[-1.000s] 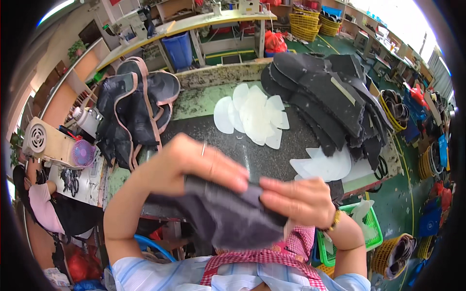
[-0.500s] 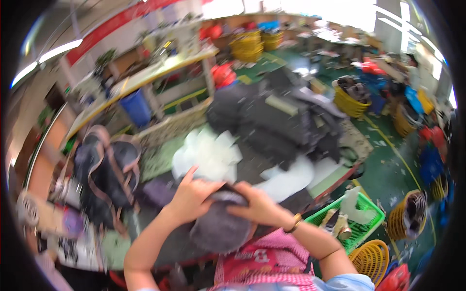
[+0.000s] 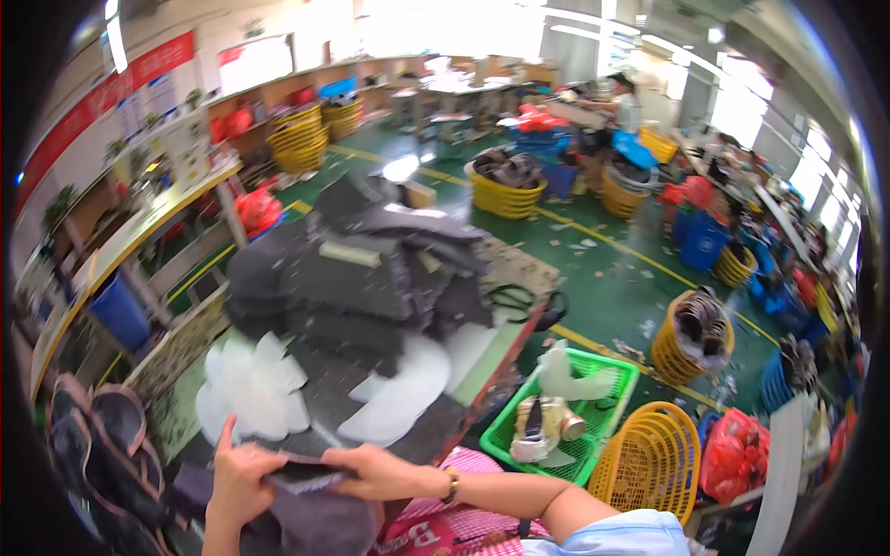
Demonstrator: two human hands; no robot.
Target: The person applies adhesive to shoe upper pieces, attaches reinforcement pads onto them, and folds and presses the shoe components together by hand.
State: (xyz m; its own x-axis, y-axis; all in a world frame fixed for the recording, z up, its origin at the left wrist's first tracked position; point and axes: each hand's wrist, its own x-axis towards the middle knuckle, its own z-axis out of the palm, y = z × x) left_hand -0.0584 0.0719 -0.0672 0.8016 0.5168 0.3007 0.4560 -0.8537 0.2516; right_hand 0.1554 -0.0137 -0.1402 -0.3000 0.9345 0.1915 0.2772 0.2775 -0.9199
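Observation:
Low in the view, my left hand (image 3: 243, 484) and my right hand (image 3: 385, 473) pinch the upper edge of a grey fabric piece (image 3: 324, 519), one at each end. The soft piece has a rounded, cap-like body that hangs toward my pink apron, and a dark strip runs along its top edge. My left index finger points up, while the other fingers close on the fabric. Just beyond my left hand is a fanned pile of white cut sheets (image 3: 250, 394). More curved white pieces (image 3: 403, 394) lie farther right on the table.
A tall heap of dark grey material (image 3: 352, 269) covers the table's far part. Dark pieces with pinkish edging (image 3: 97, 435) lie at left. Right of the table stand a green basket (image 3: 616, 394) with rolls inside, a yellow basket (image 3: 649, 454) and a red bag (image 3: 732, 456).
My view has swung to the right, so the table and heap sit farther left. Both hands still hold the grey fabric piece, now lower in the picture.

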